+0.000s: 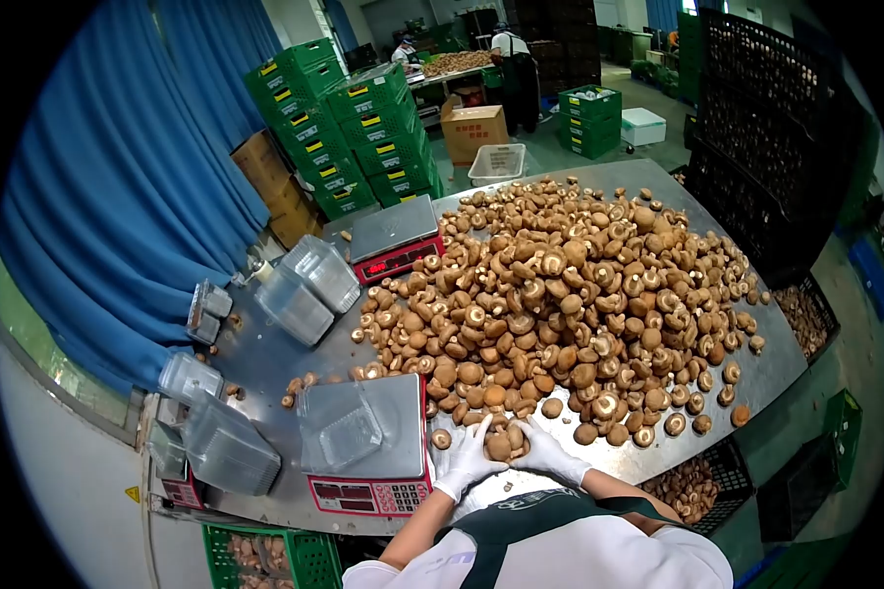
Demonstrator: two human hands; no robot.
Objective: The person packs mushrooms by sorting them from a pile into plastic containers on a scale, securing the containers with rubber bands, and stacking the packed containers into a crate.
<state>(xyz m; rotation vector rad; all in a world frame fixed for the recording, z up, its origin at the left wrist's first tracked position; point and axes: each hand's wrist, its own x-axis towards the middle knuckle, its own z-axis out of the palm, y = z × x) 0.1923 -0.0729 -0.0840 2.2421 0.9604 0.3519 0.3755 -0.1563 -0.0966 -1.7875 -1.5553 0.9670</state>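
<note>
Both of my hands wear white gloves and are low in the head view, at the near edge of the table. My left hand (pixel 469 459) and my right hand (pixel 548 455) cup a few brown shiitake mushrooms (pixel 502 444) between them. Beyond my fingers spreads a large heap of shiitake mushrooms (pixel 570 294). To the left of my left hand stands a red-sided weighing scale (pixel 314 459), and a clear plastic tray (pixel 352 437) sits on its plate. One loose mushroom (pixel 441 439) lies between the scale and my left hand.
A second scale (pixel 395 231) stands farther back. Stacked clear trays (pixel 228 444) and more trays (pixel 309 290) occupy the table's left side. Mushroom crates (pixel 727 461) flank the table on the right. Green crates (pixel 383 128) rise behind it; two people work at a far table.
</note>
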